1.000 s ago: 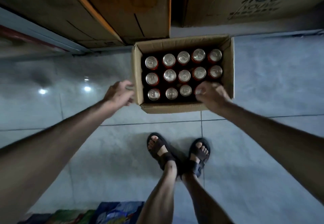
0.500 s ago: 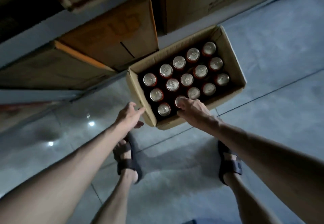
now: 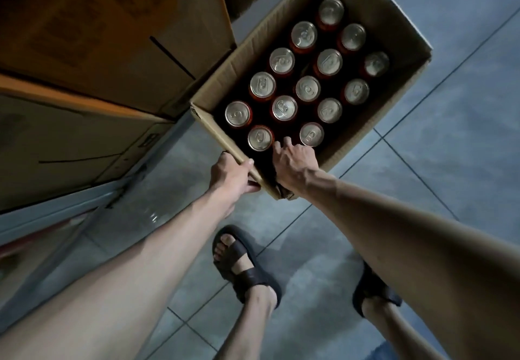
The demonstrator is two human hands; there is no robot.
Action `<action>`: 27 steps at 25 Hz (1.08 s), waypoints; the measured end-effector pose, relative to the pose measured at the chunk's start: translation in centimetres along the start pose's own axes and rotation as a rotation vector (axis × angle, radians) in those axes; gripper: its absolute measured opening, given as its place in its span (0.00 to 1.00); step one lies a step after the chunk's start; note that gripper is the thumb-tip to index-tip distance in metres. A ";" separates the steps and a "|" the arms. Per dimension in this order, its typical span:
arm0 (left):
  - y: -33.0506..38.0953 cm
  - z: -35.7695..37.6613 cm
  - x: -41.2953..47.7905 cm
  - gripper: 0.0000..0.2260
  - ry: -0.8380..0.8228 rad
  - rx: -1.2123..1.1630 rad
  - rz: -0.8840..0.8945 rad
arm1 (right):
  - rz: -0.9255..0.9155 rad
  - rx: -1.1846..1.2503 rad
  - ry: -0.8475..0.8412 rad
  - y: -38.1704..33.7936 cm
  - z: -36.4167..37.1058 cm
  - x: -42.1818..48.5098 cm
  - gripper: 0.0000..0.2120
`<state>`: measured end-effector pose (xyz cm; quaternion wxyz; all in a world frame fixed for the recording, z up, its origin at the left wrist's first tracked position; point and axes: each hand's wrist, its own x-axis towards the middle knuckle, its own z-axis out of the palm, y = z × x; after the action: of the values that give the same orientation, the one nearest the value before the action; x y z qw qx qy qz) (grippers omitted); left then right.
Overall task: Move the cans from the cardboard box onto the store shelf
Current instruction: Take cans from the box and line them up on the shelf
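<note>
An open cardboard box (image 3: 405, 58) sits on the tiled floor, holding several red cans with silver tops (image 3: 308, 88) upright in rows. My left hand (image 3: 228, 173) grips the box's near wall, thumb on the rim and fingers outside. My right hand (image 3: 295, 162) reaches into the near corner, between two visible can tops. Its fingers curl down round a can that the hand hides.
Large closed cardboard boxes (image 3: 112, 35) fill the low shelf at left, right against the can box. My feet in dark sandals (image 3: 242, 264) stand on the grey tiles just in front of the box. Open floor lies to the right.
The view has swung closer over the box. My left hand has moved from beside the box onto its rim. My right hand has slid along the near row and curled down at the corner.
</note>
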<state>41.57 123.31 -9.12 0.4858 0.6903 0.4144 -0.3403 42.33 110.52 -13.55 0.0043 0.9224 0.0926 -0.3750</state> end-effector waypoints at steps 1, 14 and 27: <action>0.0 -0.1 0.1 0.06 -0.006 -0.015 -0.002 | 0.000 -0.049 0.015 -0.3 0.2 0.4 0.17; 3.4 -4.4 -10.1 0.31 -0.093 0.259 0.281 | 0.131 0.770 0.058 4.4 -12.6 -11.2 0.27; 26.7 -13.9 -56.6 0.24 -0.374 0.044 0.607 | -0.294 1.371 0.193 7.0 -51.3 -45.0 0.18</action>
<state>42.59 117.96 54.81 0.6173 0.7179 0.0870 -0.3100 47.41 100.11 54.11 -0.6366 0.7241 -0.0408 -0.2622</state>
